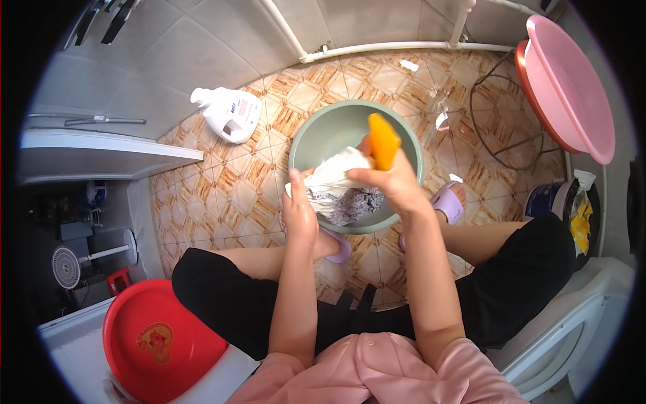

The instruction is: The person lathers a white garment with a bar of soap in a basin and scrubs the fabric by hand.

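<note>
A white garment with a purple floral patch is stretched between my hands over a grey-green basin on the floor. Its left side is gripped by my left hand, thumb pointing up. My right hand is closed around an orange-yellow block, its thumb against the cloth's right edge. The block is blurred, and whether it is a soap bar or a brush I cannot tell. The floral part hangs low in the basin and hides part of its bottom.
A white detergent jug stands left of the basin. Pink and red basins lean at the right wall, near a dark hose. Another red basin sits at lower left. My feet in lilac slippers flank the green basin.
</note>
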A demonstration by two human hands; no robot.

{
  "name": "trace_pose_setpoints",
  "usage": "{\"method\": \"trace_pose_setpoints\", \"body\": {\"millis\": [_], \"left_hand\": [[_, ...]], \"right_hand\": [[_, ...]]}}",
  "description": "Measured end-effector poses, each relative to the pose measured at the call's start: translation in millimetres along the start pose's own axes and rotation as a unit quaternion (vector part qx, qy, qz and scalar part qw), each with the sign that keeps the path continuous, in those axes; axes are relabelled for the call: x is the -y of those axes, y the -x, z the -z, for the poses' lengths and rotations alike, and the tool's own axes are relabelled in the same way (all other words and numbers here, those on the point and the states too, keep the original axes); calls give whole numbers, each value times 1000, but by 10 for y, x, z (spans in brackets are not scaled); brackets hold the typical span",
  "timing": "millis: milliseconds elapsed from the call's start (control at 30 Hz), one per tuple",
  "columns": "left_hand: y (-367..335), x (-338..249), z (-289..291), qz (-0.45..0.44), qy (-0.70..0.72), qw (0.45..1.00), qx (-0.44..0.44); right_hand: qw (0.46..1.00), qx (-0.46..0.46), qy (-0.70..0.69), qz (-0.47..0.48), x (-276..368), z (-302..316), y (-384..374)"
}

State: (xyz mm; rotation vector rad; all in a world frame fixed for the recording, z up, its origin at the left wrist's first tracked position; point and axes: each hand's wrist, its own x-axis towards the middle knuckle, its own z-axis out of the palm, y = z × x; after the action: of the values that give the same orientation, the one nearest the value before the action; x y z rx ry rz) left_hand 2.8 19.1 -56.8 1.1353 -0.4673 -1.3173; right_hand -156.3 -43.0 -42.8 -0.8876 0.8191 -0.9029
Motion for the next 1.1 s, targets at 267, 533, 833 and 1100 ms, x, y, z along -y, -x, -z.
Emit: {"method": "trace_pose_setpoints", "body": {"millis": [267,533,833,1100], "left_hand": [[165,-112,-118,-14,-54,998,-8],[111,-192,-35,-12,29,999,17],[120,-130,-68,100,-65,989,86],[80,-39,-92,142,177,971,81]], "right_hand": [[992,-30,73,103,157,156,20],[986,133,96,-5,151,212,45],[980,-63,-11,186,183,111,-20],[855,-272,394,199,-174,-276,-45]]}}
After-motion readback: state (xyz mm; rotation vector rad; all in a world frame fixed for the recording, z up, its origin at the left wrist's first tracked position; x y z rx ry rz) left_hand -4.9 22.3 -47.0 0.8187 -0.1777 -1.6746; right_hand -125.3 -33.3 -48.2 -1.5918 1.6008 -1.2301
